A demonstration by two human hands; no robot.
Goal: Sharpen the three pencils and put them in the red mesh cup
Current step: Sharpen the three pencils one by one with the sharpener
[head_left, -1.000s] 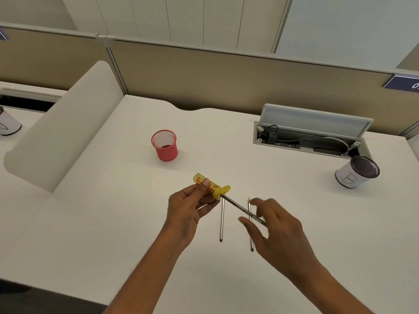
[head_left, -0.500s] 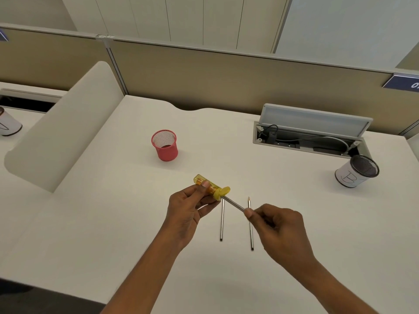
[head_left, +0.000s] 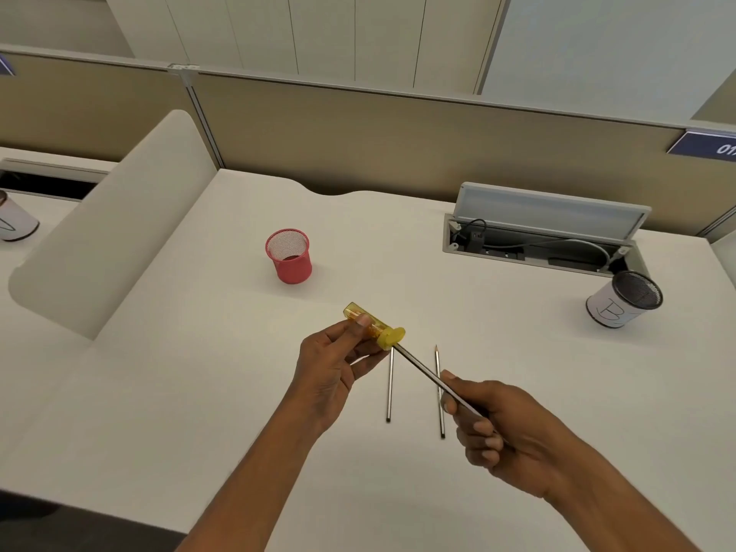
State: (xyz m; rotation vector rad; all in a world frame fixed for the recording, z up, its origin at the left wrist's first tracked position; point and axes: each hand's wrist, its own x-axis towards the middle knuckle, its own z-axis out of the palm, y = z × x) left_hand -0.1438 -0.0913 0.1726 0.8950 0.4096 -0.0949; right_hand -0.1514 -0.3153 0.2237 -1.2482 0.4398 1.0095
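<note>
The right hand (head_left: 502, 428) was nearest, its fingers closed around the back end of a dark pencil (head_left: 422, 368) that ran up and to the left, off the bench (head_left: 199, 392). The left hand (head_left: 330, 368) was clamped on a yellow sharpener (head_left: 372, 324) — thumb on top, fingers underneath — and the pencil's front end sat inside the sharpener's round cap. Both were held above the surface.

Beneath them, two more pencils lay flat on the bench, side by side and apart, each running away from the person. The left pencil (head_left: 389, 392) had its far end hidden under the sharpener; the right pencil (head_left: 439, 396) showed a pointed tip at its far end and was crossed by the held pencil.

Farther back and to the left stood the red mesh cup (head_left: 288, 256), upright, with no pencil in it. Off to the right, a white cup marked "B" (head_left: 621, 300) stood just in front of an open cable tray (head_left: 549, 241) — its lid raised. A tan partition (head_left: 398, 133) closed off the back.
</note>
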